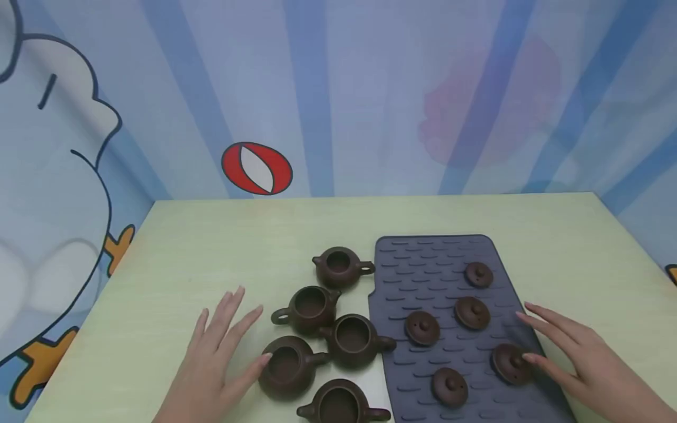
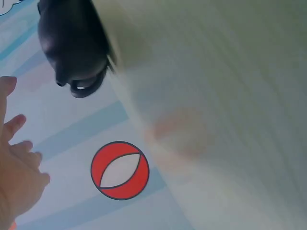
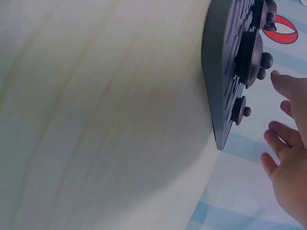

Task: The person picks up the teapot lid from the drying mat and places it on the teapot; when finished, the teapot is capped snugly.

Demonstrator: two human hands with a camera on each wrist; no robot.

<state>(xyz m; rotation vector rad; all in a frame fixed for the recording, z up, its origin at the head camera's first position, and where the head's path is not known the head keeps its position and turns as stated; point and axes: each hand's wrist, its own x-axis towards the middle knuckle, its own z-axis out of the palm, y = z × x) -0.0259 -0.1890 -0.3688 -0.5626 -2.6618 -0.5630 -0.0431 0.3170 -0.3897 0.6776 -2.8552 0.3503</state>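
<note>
The left hand (image 1: 211, 367) and right hand (image 1: 589, 361) are hovering empty — fingers loosely extended. A teapot (image 1: 284, 367) is sitting at the left's three o'clock, a lid (image 1: 509, 363) at the right's nine. Seemingly a pre-grasp step; lifting would be requiring a knob pinch.

Pale table (image 1: 238, 235) beneath left hand (image 1: 214, 358); blue-striped backdrop (image 1: 381, 88) beyond it, red-and-white ball (image 1: 257, 168) printed there; cartoon figure (image 1: 42, 200) leftward.

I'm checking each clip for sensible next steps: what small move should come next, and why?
Probably pinch the lid nearest the right hand: that hand is open beside it, holding nothing, and all five teapots stand lidless while five lids rest on the mat.
</note>
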